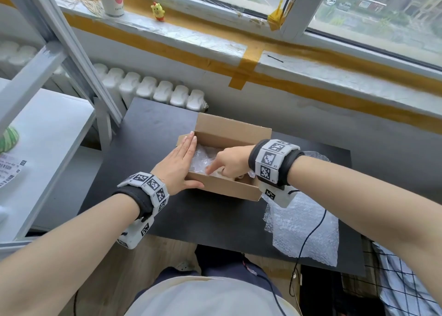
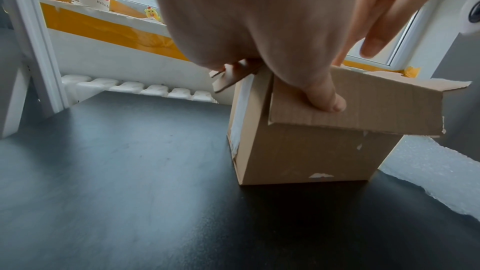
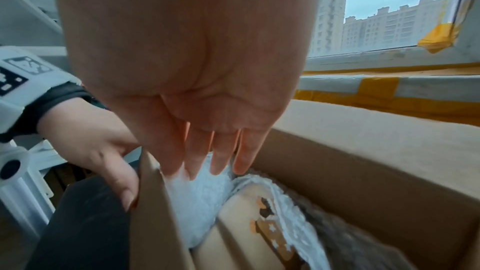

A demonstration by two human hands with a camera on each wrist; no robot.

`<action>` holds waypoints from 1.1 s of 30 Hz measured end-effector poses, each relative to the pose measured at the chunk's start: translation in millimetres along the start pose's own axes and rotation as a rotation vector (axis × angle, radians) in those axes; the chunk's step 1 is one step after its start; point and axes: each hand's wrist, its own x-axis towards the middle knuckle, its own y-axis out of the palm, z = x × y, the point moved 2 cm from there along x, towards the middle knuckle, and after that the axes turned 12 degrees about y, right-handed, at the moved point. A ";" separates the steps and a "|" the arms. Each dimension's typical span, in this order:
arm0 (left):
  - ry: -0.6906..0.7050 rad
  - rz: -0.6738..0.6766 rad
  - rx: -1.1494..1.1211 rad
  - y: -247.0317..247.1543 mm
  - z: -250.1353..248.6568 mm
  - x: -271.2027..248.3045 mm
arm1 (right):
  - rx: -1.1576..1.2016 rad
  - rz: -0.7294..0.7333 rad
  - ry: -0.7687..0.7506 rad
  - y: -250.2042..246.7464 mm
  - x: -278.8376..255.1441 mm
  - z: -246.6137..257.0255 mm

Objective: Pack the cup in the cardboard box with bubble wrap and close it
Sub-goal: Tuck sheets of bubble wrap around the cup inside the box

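cup (image 3: 244, 221) lying lengthwise in cardboard box (image 1: 229, 189)

Matt cardboard box (image 1: 222, 187), dark matt table (image 1: 148, 134)

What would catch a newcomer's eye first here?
The open cardboard box in the middle of the dark table, with the right hand reaching into the bubble wrap inside. The left hand lies flat on its left edge. Another sheet of bubble wrap lies to the box's right.
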 end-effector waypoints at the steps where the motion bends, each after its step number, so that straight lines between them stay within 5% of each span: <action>1: 0.001 -0.005 -0.001 0.4 0.4 -0.4 | -0.024 0.031 0.016 2.4 6.7 1.8; 11: 0.002 -0.035 -0.012 2.4 2.8 -1.6 | -0.250 0.114 0.087 16.8 51.0 5.1; 17: 0.004 -0.019 -0.015 0.8 2.9 -1.3 | -0.151 0.113 0.062 10.5 47.9 4.7; 23: -0.007 -0.004 -0.074 -6.2 1.1 -7.5 | 0.028 0.005 0.068 4.3 22.2 3.0; 33: -0.076 -0.035 0.016 -32.9 -11.6 -12.4 | 0.479 -0.376 0.172 3.5 -28.2 -4.9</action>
